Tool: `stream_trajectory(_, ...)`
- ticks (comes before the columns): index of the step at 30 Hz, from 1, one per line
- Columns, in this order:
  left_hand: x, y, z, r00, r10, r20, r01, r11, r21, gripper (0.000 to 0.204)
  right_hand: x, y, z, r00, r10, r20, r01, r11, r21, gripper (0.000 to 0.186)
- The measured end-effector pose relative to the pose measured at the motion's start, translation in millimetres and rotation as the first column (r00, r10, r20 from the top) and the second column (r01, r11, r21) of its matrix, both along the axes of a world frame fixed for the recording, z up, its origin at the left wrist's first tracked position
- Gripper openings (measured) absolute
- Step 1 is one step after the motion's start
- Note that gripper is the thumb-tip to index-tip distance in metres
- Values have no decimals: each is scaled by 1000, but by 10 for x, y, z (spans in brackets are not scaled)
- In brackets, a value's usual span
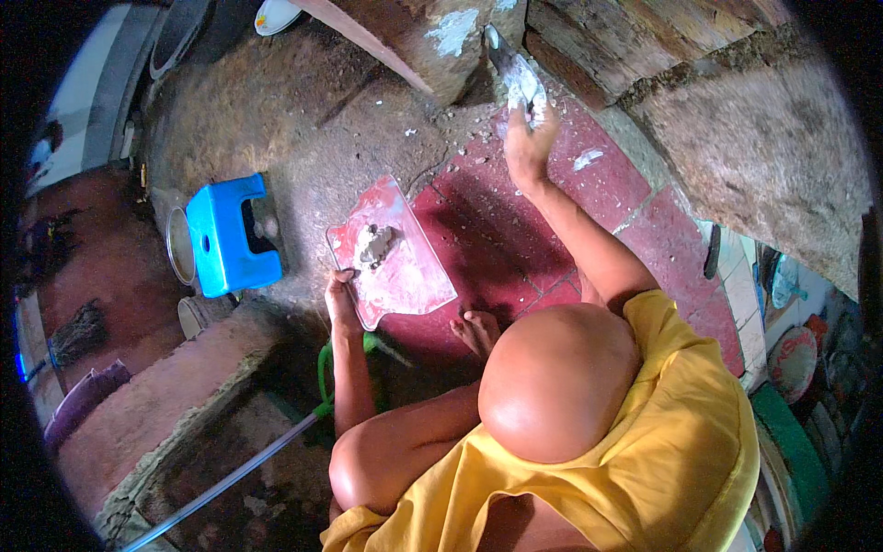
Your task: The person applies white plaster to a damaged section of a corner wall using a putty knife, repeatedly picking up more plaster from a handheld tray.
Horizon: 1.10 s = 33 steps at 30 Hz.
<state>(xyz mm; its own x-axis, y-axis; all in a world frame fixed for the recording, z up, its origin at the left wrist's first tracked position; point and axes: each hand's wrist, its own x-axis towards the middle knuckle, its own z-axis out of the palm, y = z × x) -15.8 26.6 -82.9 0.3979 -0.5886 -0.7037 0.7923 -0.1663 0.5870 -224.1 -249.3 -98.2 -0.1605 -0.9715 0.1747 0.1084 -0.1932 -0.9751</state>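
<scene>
My left hand point(338, 299) grips the left edge of a pink board point(414, 262) with a lump of pale, wet paste point(375, 246) on it. My right hand point(529, 143) is closed on a paste-smeared putty knife point(506, 60), reaching up to the lower edge of a rough wall point(423, 28) with white patches, where it meets the floor. Red tiles point(570, 207) with scattered crumbs lie below that hand. My bare bent knees and yellow clothing fill the lower middle.
A blue plastic stool point(216, 241) stands left on stained concrete point(276, 110). A low ledge point(166, 396) runs along the lower left, crossed by a pale pole point(225, 478) near a green handle point(324, 373). A stone wall point(745, 138) borders the right; basins sit beyond.
</scene>
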Motion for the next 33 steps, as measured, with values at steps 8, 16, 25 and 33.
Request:
stream_trajectory(8, -175, -113, 279, 979, -20, 202, -2, 994, 108, 17, 267, 75, 14, 998, 14, -65, -16, 1000, -26, 21)
stream_trajectory(16, -105, -43, 186, 987, -33, 157, 18, 995, 95, 26, 607, 61, 277, 974, -67, -216, 25, 981, -192, 48)
stream_trajectory(25, 23, 60, 4, 999, -27, 25, 26, 999, 26, 29, 701, 54, 234, 989, -11, -147, -27, 968, -248, 56)
stream_trajectory(33, 5, 37, 17, 997, -58, 48, 57, 998, 32, 33, 724, 186, 343, 991, 77, -113, -91, 989, -118, 61)
